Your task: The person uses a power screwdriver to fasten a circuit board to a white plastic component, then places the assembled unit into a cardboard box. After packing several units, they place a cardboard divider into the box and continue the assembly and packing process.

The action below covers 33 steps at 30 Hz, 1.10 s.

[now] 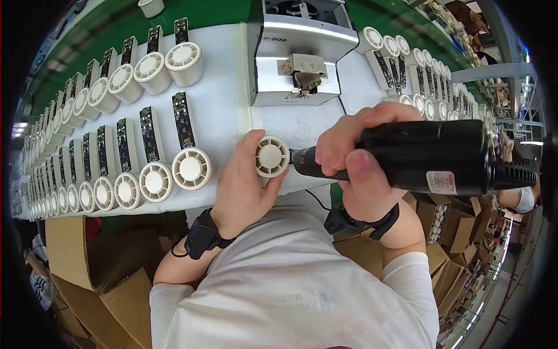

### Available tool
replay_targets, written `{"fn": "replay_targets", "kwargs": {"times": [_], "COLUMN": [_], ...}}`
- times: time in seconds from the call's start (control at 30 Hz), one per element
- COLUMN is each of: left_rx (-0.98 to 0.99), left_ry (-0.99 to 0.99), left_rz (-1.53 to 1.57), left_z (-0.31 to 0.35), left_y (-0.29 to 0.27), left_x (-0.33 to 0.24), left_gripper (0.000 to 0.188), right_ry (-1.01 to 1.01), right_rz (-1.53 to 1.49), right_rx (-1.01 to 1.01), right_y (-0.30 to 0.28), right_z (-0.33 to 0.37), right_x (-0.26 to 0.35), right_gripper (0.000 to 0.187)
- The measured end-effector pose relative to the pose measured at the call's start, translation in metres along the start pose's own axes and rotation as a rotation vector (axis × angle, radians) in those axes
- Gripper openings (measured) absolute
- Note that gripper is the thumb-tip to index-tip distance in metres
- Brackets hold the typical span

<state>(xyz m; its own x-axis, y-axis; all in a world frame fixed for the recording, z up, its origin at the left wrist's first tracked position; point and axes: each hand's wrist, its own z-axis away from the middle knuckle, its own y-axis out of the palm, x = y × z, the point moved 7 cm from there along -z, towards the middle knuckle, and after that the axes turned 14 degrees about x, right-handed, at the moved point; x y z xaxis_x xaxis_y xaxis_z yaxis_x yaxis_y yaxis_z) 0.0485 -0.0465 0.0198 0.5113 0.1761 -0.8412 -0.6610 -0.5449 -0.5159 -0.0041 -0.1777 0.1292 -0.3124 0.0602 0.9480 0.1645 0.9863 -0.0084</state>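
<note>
My left hand (247,177) is closed around a white round unit (272,157) with a vented, fan-like face, gripping it by its sides. A black electric screwdriver (427,156) lies across in front of me in my right hand (366,154), whose fingers wrap its body near the front. Its tip points left and meets the right side of the white unit; the exact contact point is too small to make out. Both wrists carry black strapped devices.
A silver and black machine (302,64) stands at the back middle of the white table mat (221,70). Rows of similar white units with black circuit boards (185,119) fill the left side, and more stand at the far right. Cardboard boxes (110,273) sit below the front edge.
</note>
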Motion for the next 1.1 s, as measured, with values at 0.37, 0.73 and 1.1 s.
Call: {"fn": "replay_targets", "kwargs": {"times": [0.37, 0.73, 1.1], "left_rx": [-0.016, -0.010, 0.149], "left_ry": [0.008, 0.027, 0.129], "left_rz": [-0.025, -0.062, -0.356], "left_z": [0.001, 0.001, 0.009], "left_y": [0.001, 0.002, -0.020], "left_x": [-0.002, -0.007, -0.052], "left_gripper": [0.068, 0.066, 0.063], "right_ry": [-0.001, 0.022, -0.406], "right_rz": [0.151, 0.325, 0.065], "right_rx": [0.182, 0.240, -0.760], "right_y": [0.000, 0.007, -0.131], "right_z": [0.001, 0.009, 0.092], "right_x": [-0.003, 0.016, 0.059], "right_gripper": [0.037, 0.033, 0.047]}}
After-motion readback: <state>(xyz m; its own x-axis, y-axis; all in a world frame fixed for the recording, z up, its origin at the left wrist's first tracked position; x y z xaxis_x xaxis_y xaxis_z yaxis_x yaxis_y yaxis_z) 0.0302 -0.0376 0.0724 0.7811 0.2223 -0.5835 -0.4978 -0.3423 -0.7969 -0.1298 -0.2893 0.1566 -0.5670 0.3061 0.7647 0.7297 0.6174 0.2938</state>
